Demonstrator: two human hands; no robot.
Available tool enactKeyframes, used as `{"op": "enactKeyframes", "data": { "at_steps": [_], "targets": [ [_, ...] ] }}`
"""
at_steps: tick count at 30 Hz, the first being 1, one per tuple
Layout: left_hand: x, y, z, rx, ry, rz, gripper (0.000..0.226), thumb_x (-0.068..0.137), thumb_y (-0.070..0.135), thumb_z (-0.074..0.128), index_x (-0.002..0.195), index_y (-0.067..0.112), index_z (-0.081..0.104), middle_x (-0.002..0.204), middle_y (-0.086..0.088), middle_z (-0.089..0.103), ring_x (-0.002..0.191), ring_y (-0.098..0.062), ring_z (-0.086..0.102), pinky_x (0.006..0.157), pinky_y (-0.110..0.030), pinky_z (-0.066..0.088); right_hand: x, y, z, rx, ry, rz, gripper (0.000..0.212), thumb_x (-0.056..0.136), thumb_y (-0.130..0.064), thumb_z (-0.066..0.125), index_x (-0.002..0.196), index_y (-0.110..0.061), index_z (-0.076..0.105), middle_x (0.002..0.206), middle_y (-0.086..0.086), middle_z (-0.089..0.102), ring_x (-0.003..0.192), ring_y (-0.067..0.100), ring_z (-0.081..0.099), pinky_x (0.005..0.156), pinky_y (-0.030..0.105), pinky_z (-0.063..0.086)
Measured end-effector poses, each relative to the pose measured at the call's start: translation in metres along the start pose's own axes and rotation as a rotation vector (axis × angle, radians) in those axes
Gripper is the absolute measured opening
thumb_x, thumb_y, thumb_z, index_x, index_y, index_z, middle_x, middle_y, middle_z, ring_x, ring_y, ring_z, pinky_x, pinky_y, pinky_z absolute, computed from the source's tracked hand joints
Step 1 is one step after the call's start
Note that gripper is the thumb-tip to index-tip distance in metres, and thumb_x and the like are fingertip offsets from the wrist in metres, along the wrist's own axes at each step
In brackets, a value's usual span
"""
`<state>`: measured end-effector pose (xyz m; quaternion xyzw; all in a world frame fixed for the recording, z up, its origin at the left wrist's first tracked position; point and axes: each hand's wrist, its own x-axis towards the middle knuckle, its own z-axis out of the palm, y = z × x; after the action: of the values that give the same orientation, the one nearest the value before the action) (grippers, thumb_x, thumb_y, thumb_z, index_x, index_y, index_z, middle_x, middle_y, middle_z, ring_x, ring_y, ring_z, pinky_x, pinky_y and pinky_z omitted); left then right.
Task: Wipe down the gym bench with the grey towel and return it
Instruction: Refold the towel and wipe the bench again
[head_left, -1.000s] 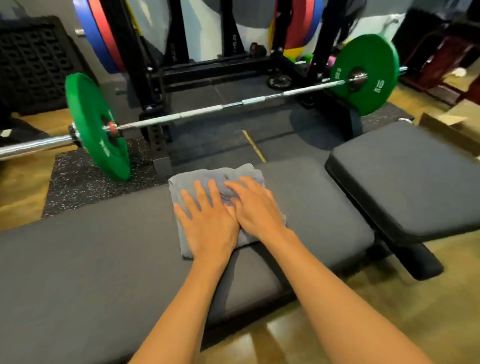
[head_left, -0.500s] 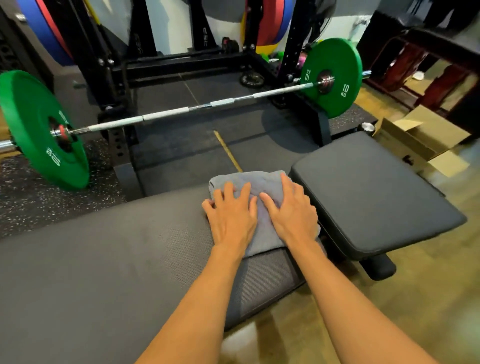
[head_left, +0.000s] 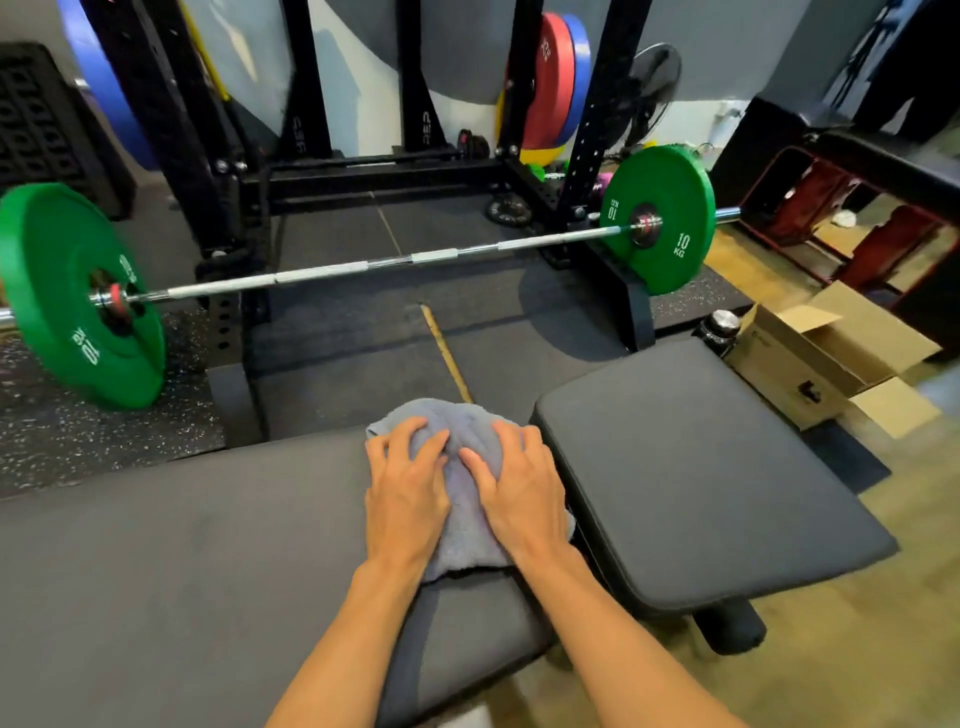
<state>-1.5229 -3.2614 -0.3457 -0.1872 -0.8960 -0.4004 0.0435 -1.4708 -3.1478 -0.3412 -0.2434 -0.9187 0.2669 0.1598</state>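
Observation:
The grey towel (head_left: 462, 499) lies bunched on the right end of the long dark bench pad (head_left: 182, 561), right beside the gap to the separate seat pad (head_left: 691, 483). My left hand (head_left: 408, 488) presses on the towel's left part with its fingers curling into the cloth. My right hand (head_left: 522, 488) presses on its right part, fingers spread and bent. Both hands sit side by side, and the towel's middle bulges up between them. The towel's near edge hangs a little past my wrists.
A barbell (head_left: 395, 260) with green 10 kg plates (head_left: 657, 218) rests on the floor mat beyond the bench, in front of a black rack (head_left: 218, 171). An open cardboard box (head_left: 826, 353) and a dark bottle (head_left: 719, 330) stand on the floor at the right.
Both hands have slid the towel rightward along the long pad to its right end. The towel has gone from flat to bunched as my fingers curled into it.

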Motion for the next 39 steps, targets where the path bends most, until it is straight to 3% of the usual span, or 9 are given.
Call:
{"op": "enactKeyframes", "data": {
  "at_steps": [5, 8, 11, 14, 16, 22, 30, 33, 39],
  "targets": [
    [0.027, 0.103, 0.029, -0.148, 0.243, 0.164, 0.024, 0.085, 0.009, 0.065, 0.108, 0.012, 0.071, 0.124, -0.006, 0.056, 0.108, -0.026, 0.042, 0.089, -0.017, 0.031, 0.053, 0.04, -0.102, -0.025, 0.177, -0.078, 0.044, 0.089, -0.052, 0.056, 0.121, -0.023, 0.056, 0.114, 0.008, 0.055, 0.097, 0.031, 0.054, 0.078, 0.042, 0.045],
    [0.033, 0.137, 0.063, 0.008, 0.074, 0.007, 0.022, 0.084, 0.022, 0.064, 0.107, 0.022, 0.065, 0.127, -0.003, 0.05, 0.114, -0.028, 0.04, 0.086, -0.037, 0.039, 0.084, 0.083, -0.147, -0.228, 0.036, 0.054, 0.046, 0.089, -0.064, 0.045, 0.123, -0.036, 0.057, 0.134, -0.002, 0.05, 0.121, 0.028, 0.046, 0.091, 0.049, 0.034],
    [0.034, 0.137, 0.097, 0.198, -0.165, -0.126, 0.037, 0.09, 0.033, 0.053, 0.126, 0.027, 0.052, 0.148, -0.006, 0.032, 0.134, -0.029, 0.027, 0.102, -0.045, 0.026, 0.097, 0.108, -0.14, -0.279, -0.191, 0.135, 0.055, 0.09, -0.067, 0.039, 0.137, -0.04, 0.046, 0.154, -0.002, 0.031, 0.143, 0.024, 0.023, 0.104, 0.057, 0.026],
    [0.04, 0.134, 0.122, 0.135, -0.348, -0.133, 0.05, 0.1, 0.037, 0.032, 0.149, 0.031, 0.027, 0.162, -0.003, 0.005, 0.148, -0.026, -0.002, 0.116, -0.053, 0.008, 0.092, 0.115, -0.097, -0.357, -0.286, 0.142, 0.053, 0.094, -0.063, 0.031, 0.142, -0.04, 0.038, 0.157, -0.004, 0.025, 0.144, 0.022, 0.017, 0.106, 0.058, 0.024],
    [0.041, 0.127, 0.135, 0.105, -0.38, -0.152, 0.05, 0.102, 0.039, 0.024, 0.152, 0.036, 0.017, 0.163, 0.001, -0.001, 0.148, -0.025, -0.01, 0.117, -0.054, 0.002, 0.09, 0.121, -0.073, -0.475, -0.205, 0.122, 0.05, 0.096, -0.06, 0.025, 0.139, -0.041, 0.039, 0.153, -0.006, 0.033, 0.139, 0.021, 0.025, 0.1, 0.054, 0.027],
    [0.049, 0.119, 0.16, 0.081, -0.19, -0.162, 0.046, 0.101, 0.042, 0.035, 0.145, 0.031, 0.038, 0.158, -0.005, 0.025, 0.148, -0.028, 0.01, 0.114, -0.051, 0.015, 0.108, 0.135, -0.054, -0.547, 0.039, -0.015, 0.046, 0.093, -0.052, 0.029, 0.116, -0.032, 0.064, 0.123, -0.002, 0.062, 0.108, 0.025, 0.056, 0.078, 0.046, 0.041],
    [0.077, 0.112, 0.181, 0.152, -0.133, -0.298, 0.054, 0.098, 0.052, 0.016, 0.146, 0.032, 0.029, 0.154, -0.001, 0.028, 0.143, -0.031, 0.018, 0.111, -0.052, 0.023, 0.157, 0.141, -0.044, -0.439, -0.008, -0.193, 0.034, 0.094, -0.049, 0.04, 0.106, -0.031, 0.067, 0.114, -0.002, 0.063, 0.104, 0.025, 0.053, 0.08, 0.046, 0.038],
    [0.072, 0.119, 0.186, 0.3, -0.075, -0.31, 0.052, 0.1, 0.048, 0.018, 0.147, 0.028, 0.029, 0.151, -0.005, 0.033, 0.14, -0.034, 0.022, 0.108, -0.054, 0.025, 0.159, 0.149, -0.043, -0.378, -0.013, -0.245, 0.036, 0.094, -0.05, 0.038, 0.098, -0.029, 0.068, 0.108, -0.002, 0.064, 0.101, 0.024, 0.053, 0.08, 0.046, 0.035],
    [0.082, 0.213, 0.268, 0.477, -0.086, -0.151, 0.046, 0.103, 0.037, 0.021, 0.146, 0.022, 0.033, 0.148, -0.01, 0.036, 0.143, -0.034, 0.019, 0.111, -0.057, 0.013, 0.194, 0.25, -0.11, -0.36, 0.01, -0.189, 0.039, 0.097, -0.051, 0.038, 0.106, -0.028, 0.068, 0.114, -0.001, 0.062, 0.111, 0.024, 0.05, 0.086, 0.046, 0.032]
  ]
}}
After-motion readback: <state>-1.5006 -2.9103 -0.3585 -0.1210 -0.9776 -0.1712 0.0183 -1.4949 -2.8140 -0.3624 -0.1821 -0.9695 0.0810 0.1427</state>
